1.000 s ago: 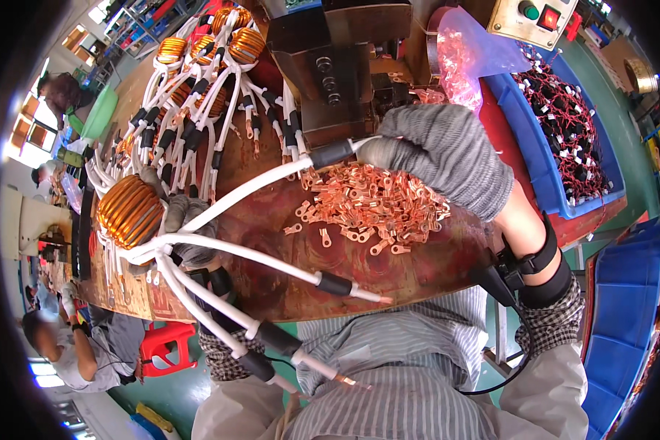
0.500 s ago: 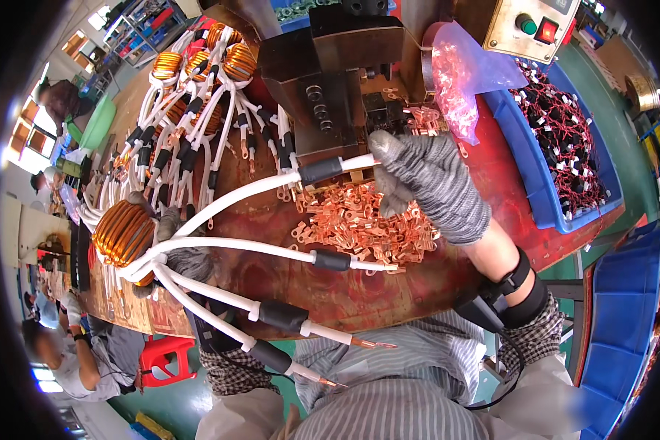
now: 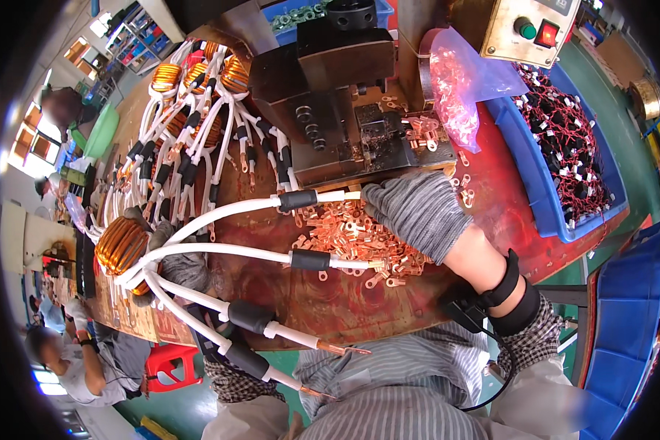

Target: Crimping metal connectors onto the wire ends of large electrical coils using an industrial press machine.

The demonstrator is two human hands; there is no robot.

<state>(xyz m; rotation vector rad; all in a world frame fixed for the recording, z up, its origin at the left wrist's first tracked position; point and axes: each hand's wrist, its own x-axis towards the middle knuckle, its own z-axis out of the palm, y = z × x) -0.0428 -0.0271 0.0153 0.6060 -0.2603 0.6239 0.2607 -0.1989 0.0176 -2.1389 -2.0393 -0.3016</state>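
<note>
My left hand (image 3: 185, 270), in a grey knit glove, is closed around the base of a copper-wound toroidal coil (image 3: 121, 247). From it several white leads (image 3: 227, 210) with black sleeves fan out to the right. Two lower leads end in bare copper over my lap. My right hand (image 3: 422, 213), gloved in grey, has its fingers curled together at the tip of the uppermost lead, over a heap of copper lugs (image 3: 334, 231). Whatever sits in those fingertips is hidden. The second lead's tip lies at the heap's front edge.
Behind the heap stands a dark metal press (image 3: 330, 81). More coils (image 3: 165, 78) with white leads lie at left. A bag of lugs (image 3: 453, 81), a blue bin (image 3: 524, 169) of dark wired parts and a control box (image 3: 532, 29) are at right. A person (image 3: 84, 367) sits at far left.
My right hand has moved down and slightly left, its fingers now lower beside the heap. The upper lead has dropped with it, and more of the press base shows.
</note>
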